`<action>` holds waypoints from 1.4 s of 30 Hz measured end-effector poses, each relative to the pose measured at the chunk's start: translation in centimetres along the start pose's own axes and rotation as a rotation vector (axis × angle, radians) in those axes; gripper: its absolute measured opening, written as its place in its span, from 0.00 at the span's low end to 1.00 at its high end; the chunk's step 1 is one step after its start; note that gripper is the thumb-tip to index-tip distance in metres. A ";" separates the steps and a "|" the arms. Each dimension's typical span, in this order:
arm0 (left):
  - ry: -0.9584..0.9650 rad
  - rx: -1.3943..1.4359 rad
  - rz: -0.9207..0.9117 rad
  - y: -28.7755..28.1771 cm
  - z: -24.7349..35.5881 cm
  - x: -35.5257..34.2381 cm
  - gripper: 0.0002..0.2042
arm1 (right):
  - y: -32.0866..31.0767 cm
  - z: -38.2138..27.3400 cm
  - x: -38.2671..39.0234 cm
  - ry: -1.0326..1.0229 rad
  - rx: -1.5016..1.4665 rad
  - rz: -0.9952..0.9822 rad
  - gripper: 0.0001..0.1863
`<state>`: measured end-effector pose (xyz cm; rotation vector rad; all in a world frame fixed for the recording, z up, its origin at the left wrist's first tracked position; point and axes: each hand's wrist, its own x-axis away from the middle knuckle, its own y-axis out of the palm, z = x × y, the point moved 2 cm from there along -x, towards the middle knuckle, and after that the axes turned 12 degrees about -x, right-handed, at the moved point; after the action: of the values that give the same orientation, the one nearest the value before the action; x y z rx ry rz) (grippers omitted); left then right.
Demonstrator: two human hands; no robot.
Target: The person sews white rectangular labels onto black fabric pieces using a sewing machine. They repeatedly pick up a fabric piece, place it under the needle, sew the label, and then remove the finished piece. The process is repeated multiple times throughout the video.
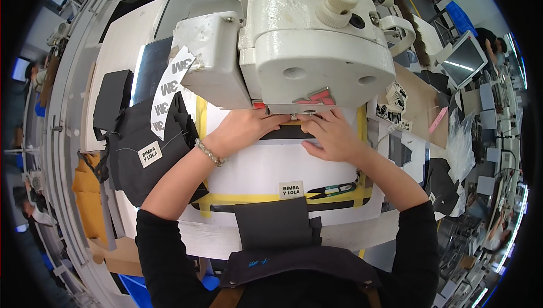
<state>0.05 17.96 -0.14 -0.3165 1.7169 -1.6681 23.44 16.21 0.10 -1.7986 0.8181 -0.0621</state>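
Note:
An industrial sewing machine (pixel 317 53) stands before me, its white head overhanging the needle area. Just below the head, a black fabric piece (pixel 283 133) lies on the white work surface. My left hand (pixel 240 130) reaches in from the left, fingers closed together and pressing on the fabric by the needle. From the other side my right hand (pixel 331 133) holds the fabric's right part, fingers bent and thumb apart. The machine head partly hides the fingertips of both hands. Nearer to me lie a small white printed label (pixel 291 190) and green-handled thread snips (pixel 332 190).
Black fabric pieces (pixel 130 172) with a labelled one on top are piled at left, beside a white printed strip (pixel 169 93). More labels (pixel 393 104) lie in a heap at right. Dark fabric (pixel 271 223) hangs over the table's near edge. Yellow tape (pixel 254 199) borders the work area.

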 end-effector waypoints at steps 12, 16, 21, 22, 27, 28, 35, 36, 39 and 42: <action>0.033 0.017 0.021 0.0 -0.2 -0.5 0.19 | -0.3 0.2 1.0 -0.084 -0.059 0.183 0.17; -0.011 -0.004 -0.123 -0.5 -0.1 -0.6 0.18 | -0.6 0.1 1.2 -0.100 -0.054 0.239 0.15; -0.014 0.001 -0.118 -0.2 -0.1 -0.4 0.18 | -0.7 0.0 1.1 -0.099 -0.041 0.228 0.14; -0.020 0.009 -0.122 0.0 -0.1 -0.3 0.18 | -0.8 0.0 1.0 -0.104 -0.042 0.231 0.14; -0.069 0.047 -0.224 -0.1 -0.1 -0.6 0.18 | -0.6 0.0 1.1 -0.118 -0.060 0.257 0.15; -0.075 0.056 -0.225 -0.1 -0.1 -0.6 0.18 | -0.6 0.1 1.1 -0.119 -0.062 0.256 0.15; -0.102 0.064 -0.239 -0.3 0.1 -0.8 0.16 | -0.9 -0.1 1.0 -0.134 -0.058 0.281 0.12; -0.051 0.007 -0.175 -0.4 0.3 -0.9 0.16 | -0.8 -0.1 1.1 -0.131 -0.063 0.273 0.12; 0.026 -0.120 -0.079 -0.8 0.8 -0.8 0.16 | -0.8 -0.3 1.4 -0.125 -0.073 0.269 0.12; -0.017 -0.168 -0.126 -0.7 1.2 -0.4 0.16 | -0.9 -0.3 1.3 -0.121 -0.070 0.289 0.12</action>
<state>0.92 17.19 0.75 -0.5257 1.8622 -1.6061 24.76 15.39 0.49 -1.7136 0.9943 0.2644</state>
